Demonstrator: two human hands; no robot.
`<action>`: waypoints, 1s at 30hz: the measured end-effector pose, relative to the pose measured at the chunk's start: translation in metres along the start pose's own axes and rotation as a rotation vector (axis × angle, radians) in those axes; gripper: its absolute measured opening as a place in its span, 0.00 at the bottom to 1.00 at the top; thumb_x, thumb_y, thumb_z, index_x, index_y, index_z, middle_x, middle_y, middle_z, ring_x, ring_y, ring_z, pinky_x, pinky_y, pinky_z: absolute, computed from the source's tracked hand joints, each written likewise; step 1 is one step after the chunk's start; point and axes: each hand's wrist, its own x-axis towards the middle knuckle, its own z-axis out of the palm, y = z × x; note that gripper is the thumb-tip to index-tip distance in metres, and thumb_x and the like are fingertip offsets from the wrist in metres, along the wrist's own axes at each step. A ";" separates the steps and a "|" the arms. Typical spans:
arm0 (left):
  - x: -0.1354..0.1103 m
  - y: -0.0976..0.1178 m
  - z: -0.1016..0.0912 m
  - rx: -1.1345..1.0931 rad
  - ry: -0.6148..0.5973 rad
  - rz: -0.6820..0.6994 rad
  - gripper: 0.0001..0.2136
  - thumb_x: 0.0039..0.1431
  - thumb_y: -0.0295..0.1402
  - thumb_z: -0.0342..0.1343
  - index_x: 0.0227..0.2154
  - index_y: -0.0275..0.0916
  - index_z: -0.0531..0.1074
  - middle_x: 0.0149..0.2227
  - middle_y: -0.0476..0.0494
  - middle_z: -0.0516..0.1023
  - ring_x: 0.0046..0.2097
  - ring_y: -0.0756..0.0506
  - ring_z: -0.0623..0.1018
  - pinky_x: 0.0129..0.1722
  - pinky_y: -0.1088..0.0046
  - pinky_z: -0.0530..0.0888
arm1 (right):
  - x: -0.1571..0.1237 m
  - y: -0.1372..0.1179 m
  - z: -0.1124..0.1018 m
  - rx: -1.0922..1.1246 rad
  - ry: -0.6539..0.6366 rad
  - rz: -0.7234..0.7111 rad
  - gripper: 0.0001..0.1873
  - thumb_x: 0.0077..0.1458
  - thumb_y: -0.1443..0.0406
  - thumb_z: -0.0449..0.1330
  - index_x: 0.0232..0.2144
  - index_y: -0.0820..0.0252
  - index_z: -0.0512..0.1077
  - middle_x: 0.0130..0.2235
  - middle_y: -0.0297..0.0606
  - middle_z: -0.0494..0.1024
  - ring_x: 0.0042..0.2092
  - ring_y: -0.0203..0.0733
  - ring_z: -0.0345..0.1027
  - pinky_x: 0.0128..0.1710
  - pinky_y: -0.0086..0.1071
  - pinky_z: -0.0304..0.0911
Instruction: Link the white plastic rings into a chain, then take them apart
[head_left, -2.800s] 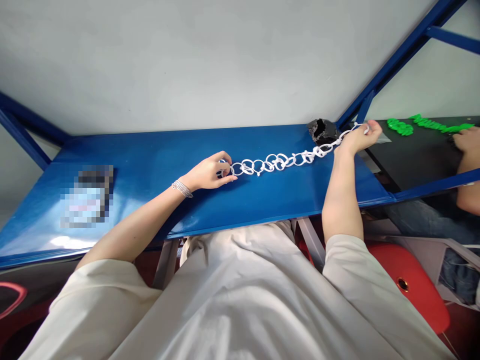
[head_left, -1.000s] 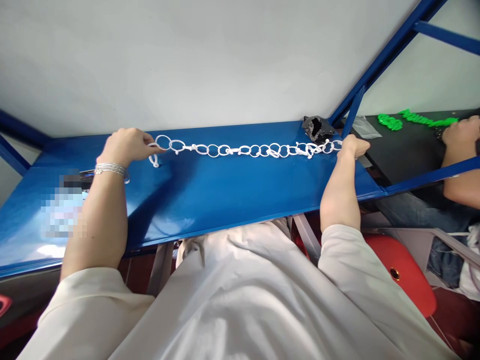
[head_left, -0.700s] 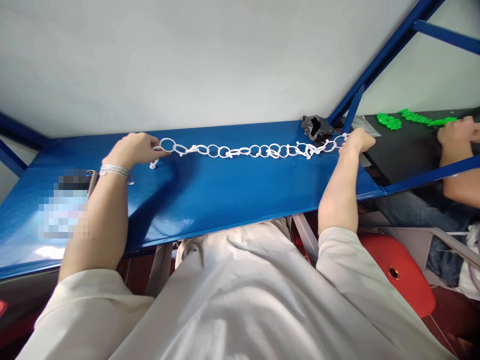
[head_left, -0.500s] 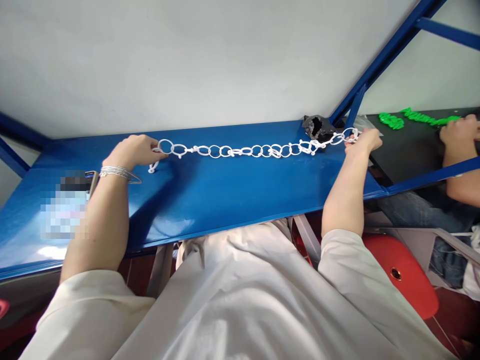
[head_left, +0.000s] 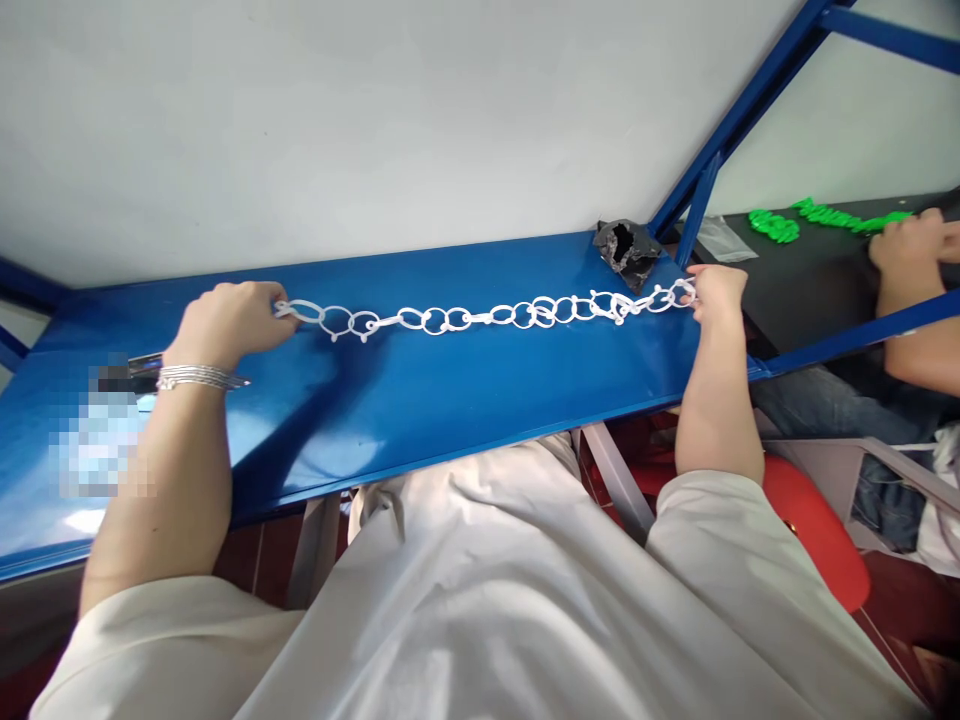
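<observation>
A chain of linked white plastic rings [head_left: 436, 320] stretches across the blue table [head_left: 465, 385] between my two hands. My left hand [head_left: 229, 322], with thin silver bangles at its wrist, is closed on the chain's left end. At the right end, my right hand [head_left: 718, 290] pinches the last rings. The chain hangs almost straight, with some rings bunched nearer the right. How much of it touches the tabletop I cannot tell. Behind its right part lies a crumpled, torn black plastic bag [head_left: 627, 252].
A phone-like thing [head_left: 146, 364], partly blurred out, lies by my left forearm. To the right, past a blue metal frame [head_left: 701, 205], another person's hand [head_left: 911, 245] is at a dark table with green chains [head_left: 832, 215] and a clear bag [head_left: 724, 238]. A red stool [head_left: 817, 530] stands below.
My left hand has moved left and slightly toward me, and now grips the chain's end ring, where a short end hung down before. The right hand has shifted slightly. The chain is pulled longer.
</observation>
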 end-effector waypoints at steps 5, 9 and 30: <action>0.012 0.005 0.005 0.023 -0.220 0.090 0.32 0.54 0.52 0.50 0.59 0.45 0.77 0.56 0.36 0.84 0.50 0.31 0.81 0.42 0.64 0.71 | -0.025 -0.001 0.014 0.010 0.125 0.118 0.08 0.52 0.71 0.60 0.34 0.63 0.79 0.30 0.42 0.73 0.26 0.39 0.61 0.30 0.42 0.62; 0.005 0.015 0.005 0.039 -0.178 0.189 0.34 0.56 0.52 0.55 0.64 0.45 0.73 0.58 0.32 0.81 0.54 0.30 0.81 0.44 0.62 0.73 | -0.052 -0.009 0.015 -0.130 -0.070 0.017 0.10 0.57 0.61 0.66 0.38 0.59 0.84 0.38 0.46 0.80 0.27 0.40 0.63 0.28 0.38 0.62; 0.020 0.335 -0.010 -0.555 0.106 1.087 0.33 0.67 0.55 0.59 0.66 0.38 0.71 0.67 0.29 0.72 0.64 0.28 0.73 0.62 0.49 0.69 | -0.103 -0.044 0.046 -0.337 -0.648 -0.364 0.30 0.41 0.39 0.76 0.35 0.55 0.83 0.36 0.40 0.83 0.36 0.50 0.73 0.35 0.39 0.63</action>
